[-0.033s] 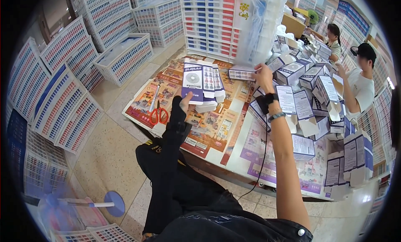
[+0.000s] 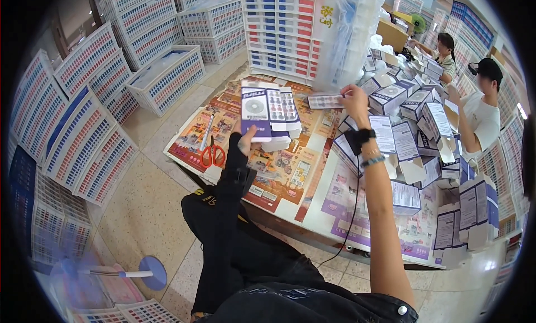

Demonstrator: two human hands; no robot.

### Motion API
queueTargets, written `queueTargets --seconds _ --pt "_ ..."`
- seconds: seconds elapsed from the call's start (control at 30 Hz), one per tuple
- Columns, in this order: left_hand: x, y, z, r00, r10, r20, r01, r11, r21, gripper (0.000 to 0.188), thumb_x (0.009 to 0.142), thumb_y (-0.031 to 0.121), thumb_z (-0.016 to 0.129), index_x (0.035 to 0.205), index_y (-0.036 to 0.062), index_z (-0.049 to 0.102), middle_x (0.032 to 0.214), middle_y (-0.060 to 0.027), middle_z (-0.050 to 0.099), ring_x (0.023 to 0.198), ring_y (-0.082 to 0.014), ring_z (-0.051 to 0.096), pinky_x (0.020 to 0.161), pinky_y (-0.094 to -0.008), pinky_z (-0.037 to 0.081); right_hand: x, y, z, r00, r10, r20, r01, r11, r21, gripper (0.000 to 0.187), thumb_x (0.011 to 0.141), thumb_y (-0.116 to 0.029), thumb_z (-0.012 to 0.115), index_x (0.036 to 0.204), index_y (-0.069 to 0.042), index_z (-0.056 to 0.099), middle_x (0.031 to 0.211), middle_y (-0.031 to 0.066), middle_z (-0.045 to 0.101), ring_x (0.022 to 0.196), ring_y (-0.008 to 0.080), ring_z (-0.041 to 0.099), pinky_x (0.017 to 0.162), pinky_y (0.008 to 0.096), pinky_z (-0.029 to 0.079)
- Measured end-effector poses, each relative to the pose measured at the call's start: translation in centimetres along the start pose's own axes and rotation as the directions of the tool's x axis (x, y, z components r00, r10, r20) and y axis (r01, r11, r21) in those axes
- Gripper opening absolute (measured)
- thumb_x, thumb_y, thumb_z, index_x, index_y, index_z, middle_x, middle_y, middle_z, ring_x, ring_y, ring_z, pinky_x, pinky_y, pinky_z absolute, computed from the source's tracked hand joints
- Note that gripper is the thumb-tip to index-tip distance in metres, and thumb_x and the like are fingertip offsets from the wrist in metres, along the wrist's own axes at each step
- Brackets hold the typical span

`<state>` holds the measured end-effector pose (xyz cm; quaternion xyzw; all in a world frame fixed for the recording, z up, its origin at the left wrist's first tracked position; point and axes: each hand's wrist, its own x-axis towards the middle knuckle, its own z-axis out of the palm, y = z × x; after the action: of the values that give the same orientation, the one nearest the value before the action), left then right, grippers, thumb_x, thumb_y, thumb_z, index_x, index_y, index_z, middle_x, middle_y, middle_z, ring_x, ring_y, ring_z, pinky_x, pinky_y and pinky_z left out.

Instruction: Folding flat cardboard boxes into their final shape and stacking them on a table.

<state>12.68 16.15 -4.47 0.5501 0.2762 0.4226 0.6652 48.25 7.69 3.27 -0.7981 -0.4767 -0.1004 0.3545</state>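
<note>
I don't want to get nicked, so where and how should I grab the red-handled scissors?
Grip the scissors by their red loops, probably best from the table's near edge: the loops face that edge and the blades point away. The left hand is nearest, but holds cartons.

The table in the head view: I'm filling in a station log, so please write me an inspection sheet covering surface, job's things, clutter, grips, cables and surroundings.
Surface: table covered with printed sheets, orange and red at left, white and purple at right.
Job's things: white-and-purple cartons in the left hand; a narrow carton, blurred, at the right hand.
Clutter: carton pile at right; red-handled scissors and a slim white tool at left.
Grips: left closed on its cartons; right pinching the narrow carton's right end.
Cables: black cord hanging past the table's near edge.
Surroundings: white crates stacked left and behind; two people at right.
</note>
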Motion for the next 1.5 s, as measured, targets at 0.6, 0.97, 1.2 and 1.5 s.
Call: queueTargets --seconds 0.6,0.97,1.2,1.5 --pt "-22.4 6.9 6.6 0.982 0.133 0.134 -0.107 0.977 -0.187 0.098 0.077 -0.002 0.061 0.151 0.0149 -0.001 0.142 -0.0159 0.036 0.132 -0.0285 0.040 0.108 -0.0406 0.033 -16.2 -17.4 -13.9 0.850 -0.514 0.113 0.320 0.675 0.665 0.070 0.079 -0.007 0.072 0.141 -0.009 0.039 0.145 0.0093 0.038 0.125 0.0225 0.046 0.095 0.0371 0.049" --pt "-23.6 5.6 10.4 0.890 0.451 0.063 -0.292 0.672 -0.680 0.107 0.069 0.024 0.074 0.149 0.0070 0.005 0.147 -0.0204 0.028 0.138 -0.0327 0.030 0.111 -0.0438 0.028 -24.2 -20.8 -11.7 0.585 -0.768 0.261 0.461 0.580 0.671 0.083 0.074 -0.040 0.076 0.141 -0.006 0.040 0.132 0.0207 0.041 0.121 0.0355 0.042 0.102 0.0411 0.035" --pt "-23.9 5.5 10.9 0.811 0.575 -0.106 -0.321 0.286 -0.903 0.112 0.065 0.032 0.076 0.148 0.0038 0.007 0.148 -0.0218 0.026 0.139 -0.0339 0.026 0.111 -0.0446 0.026 -24.1 -21.6 -13.3 0.664 -0.724 0.187 0.527 0.631 0.569 0.092 0.059 -0.027 0.089 0.139 -0.015 0.045 0.145 0.0230 0.026 0.134 0.0425 0.029 0.109 0.0478 0.029" --pt "-24.8 5.9 7.8 0.879 0.450 0.156 -0.176 0.611 -0.772 0.116 0.061 0.037 0.083 0.147 0.0011 0.014 0.148 -0.0185 0.029 0.135 -0.0318 0.033 0.111 -0.0431 0.029 -25.7 -21.6 -11.8 0.605 -0.787 0.119 0.582 0.539 0.609 0.082 0.066 -0.039 0.080 0.139 -0.021 0.046 0.147 0.0256 0.026 0.134 0.0456 0.031 0.107 0.0603 0.022"
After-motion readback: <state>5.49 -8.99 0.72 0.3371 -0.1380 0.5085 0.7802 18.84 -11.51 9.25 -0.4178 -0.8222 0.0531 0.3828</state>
